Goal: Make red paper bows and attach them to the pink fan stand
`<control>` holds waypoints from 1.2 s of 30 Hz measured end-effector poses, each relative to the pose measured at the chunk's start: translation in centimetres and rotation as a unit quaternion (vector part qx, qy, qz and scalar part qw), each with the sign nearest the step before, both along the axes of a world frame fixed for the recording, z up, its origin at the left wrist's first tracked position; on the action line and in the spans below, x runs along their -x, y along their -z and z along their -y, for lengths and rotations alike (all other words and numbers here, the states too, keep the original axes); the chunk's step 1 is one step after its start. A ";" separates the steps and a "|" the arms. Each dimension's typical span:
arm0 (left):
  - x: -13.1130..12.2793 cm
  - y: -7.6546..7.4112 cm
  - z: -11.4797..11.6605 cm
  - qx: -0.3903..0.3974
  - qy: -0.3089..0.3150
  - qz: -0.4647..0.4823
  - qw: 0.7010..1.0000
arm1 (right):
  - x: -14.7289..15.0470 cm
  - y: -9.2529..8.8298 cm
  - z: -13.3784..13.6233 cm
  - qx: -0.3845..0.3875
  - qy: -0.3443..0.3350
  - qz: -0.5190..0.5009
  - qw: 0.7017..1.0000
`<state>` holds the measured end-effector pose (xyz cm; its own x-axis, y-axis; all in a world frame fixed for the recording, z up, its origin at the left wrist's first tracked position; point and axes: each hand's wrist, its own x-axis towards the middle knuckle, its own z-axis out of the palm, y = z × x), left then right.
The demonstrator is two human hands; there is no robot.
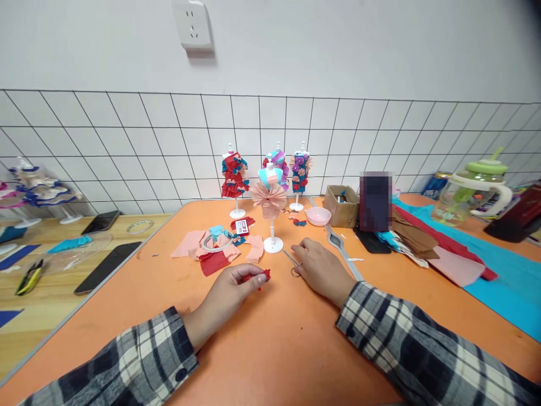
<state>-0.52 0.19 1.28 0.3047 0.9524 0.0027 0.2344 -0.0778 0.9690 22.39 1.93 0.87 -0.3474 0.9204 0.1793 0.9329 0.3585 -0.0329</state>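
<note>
My left hand (pixel 234 287) is closed, its thumb and fingers pinching a small gathered piece of red crepe paper (pixel 265 274) just above the orange table. Palm down to the right, my right hand (pixel 319 268) has its fingers curled at the handles of small metal scissors (pixel 291 260). Part of the handles is hidden beneath that hand, and the blades point toward a small dress form (pixel 269 197). This form stands upright on a white base and wears a pleated pink paper bow. Behind it are several more dressed forms, one in red and blue ruffles (pixel 235 175).
Pink and red paper scraps (pixel 214 263) and a tape roll (pixel 217 242) lie left of centre. A pink bowl (pixel 318 215), a cardboard box (pixel 340 207) and a grey strap (pixel 338 242) are right. Paper sheets (pixel 452 259) and a lidded jug (pixel 471 192) stand farther right.
</note>
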 end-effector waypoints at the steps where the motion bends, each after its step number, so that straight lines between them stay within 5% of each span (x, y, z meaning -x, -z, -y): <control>1: 0.1 0.1 0.0 -0.005 -0.002 -0.003 1.000 | 0.1 -0.2 0.2 0.025 0.032 0.015 0.999; 5: 0.4 0.5 -0.3 -0.014 -0.004 -0.010 1.000 | 0.4 -0.6 0.8 0.098 0.046 0.052 0.993; 16: 0.5 0.5 -0.5 -0.029 -0.017 -0.021 0.999 | 1.2 -0.8 1.6 0.085 0.052 0.066 0.993; 25: 0.5 0.4 -0.4 -0.041 -0.026 -0.021 0.999 | 0.0 0.9 -0.2 0.102 -0.014 -0.210 0.972; 31: 0.6 0.3 -0.6 -0.044 -0.035 -0.014 0.998 | 1.1 0.9 0.6 0.247 -0.066 -0.398 0.881; 36: 0.4 0.0 -0.6 -0.053 -0.023 -0.013 0.998 | 2.0 -0.2 2.0 0.199 -0.117 -0.337 0.913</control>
